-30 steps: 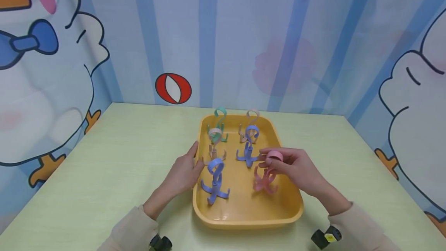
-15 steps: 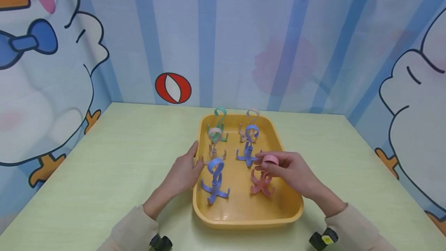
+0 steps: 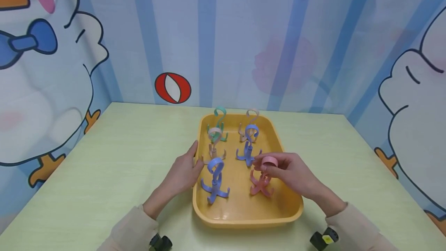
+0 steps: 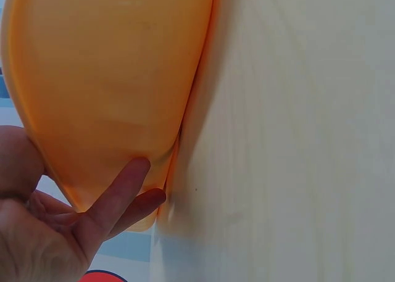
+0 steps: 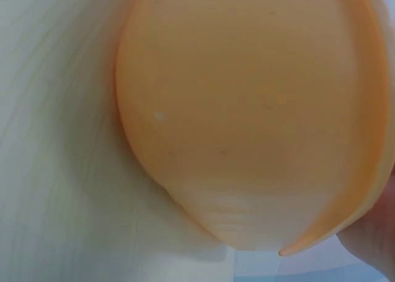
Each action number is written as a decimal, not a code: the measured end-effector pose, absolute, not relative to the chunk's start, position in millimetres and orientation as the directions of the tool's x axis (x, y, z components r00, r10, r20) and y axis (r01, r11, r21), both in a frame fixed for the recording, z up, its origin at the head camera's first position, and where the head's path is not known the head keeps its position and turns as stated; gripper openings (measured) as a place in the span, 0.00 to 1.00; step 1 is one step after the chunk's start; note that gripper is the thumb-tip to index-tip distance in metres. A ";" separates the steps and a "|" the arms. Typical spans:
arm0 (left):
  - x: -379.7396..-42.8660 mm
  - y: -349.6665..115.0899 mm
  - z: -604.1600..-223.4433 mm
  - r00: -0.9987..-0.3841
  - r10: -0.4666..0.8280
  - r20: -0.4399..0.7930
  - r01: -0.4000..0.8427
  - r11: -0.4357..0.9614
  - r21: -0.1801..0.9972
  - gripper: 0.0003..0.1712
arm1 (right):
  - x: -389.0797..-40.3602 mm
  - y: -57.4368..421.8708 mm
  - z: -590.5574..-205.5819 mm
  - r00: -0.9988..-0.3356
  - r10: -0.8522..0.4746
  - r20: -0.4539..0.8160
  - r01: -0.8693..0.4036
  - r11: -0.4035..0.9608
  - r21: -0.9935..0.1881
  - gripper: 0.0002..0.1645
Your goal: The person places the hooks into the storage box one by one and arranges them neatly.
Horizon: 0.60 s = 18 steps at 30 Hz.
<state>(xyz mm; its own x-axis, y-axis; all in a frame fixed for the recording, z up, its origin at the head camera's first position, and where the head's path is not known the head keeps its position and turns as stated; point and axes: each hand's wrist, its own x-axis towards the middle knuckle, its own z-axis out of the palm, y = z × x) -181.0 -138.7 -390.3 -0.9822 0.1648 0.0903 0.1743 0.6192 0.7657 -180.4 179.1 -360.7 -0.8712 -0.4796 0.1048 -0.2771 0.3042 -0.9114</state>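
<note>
A yellow tray (image 3: 240,212) holds several plastic hanging hooks, each with a curled top loop and upturned prongs. My left hand (image 3: 182,171) grips the tray's left rim, thumb over the edge; in the left wrist view its fingers (image 4: 117,195) lie against the outer wall. Inside the front right part, my right hand (image 3: 296,173) pinches the pink hook (image 3: 261,186) by its top loop, prongs pointing down close over the tray floor. Just behind those fingertips stands a blue hook (image 3: 248,154). Mostly the tray's outer wall (image 5: 247,109) fills the right wrist view.
Another blue hook (image 3: 215,183) stands front left in the tray, with a beige hook (image 3: 213,151) behind it. Farther back are a green hook (image 3: 220,125) and a pale pink hook (image 3: 249,133). A pale table (image 3: 115,154) lies beneath, backed by a cartoon curtain (image 3: 237,42).
My right hand has shifted slightly left and down with the pink hook, mostly in the first half second. My left hand and the tray have stayed in place.
</note>
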 end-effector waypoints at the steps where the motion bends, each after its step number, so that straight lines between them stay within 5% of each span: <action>1: -181.0 -138.4 -390.4 -0.982 0.165 0.090 0.174 0.620 0.765 0.42 | -180.1 179.9 -360.2 -0.874 -0.477 0.098 -0.276 0.319 -0.907 0.17; 10: -181.8 -136.9 -390.2 -0.982 0.164 0.088 0.173 0.633 0.755 0.42 | -177.6 192.7 -354.5 -0.888 -0.451 0.090 -0.276 0.367 -0.889 0.27; 18: -182.3 -147.8 -384.3 -0.984 0.169 0.063 0.158 0.637 0.754 0.40 | -178.9 213.2 -342.9 -0.909 -0.316 0.270 -0.379 0.359 -0.853 0.24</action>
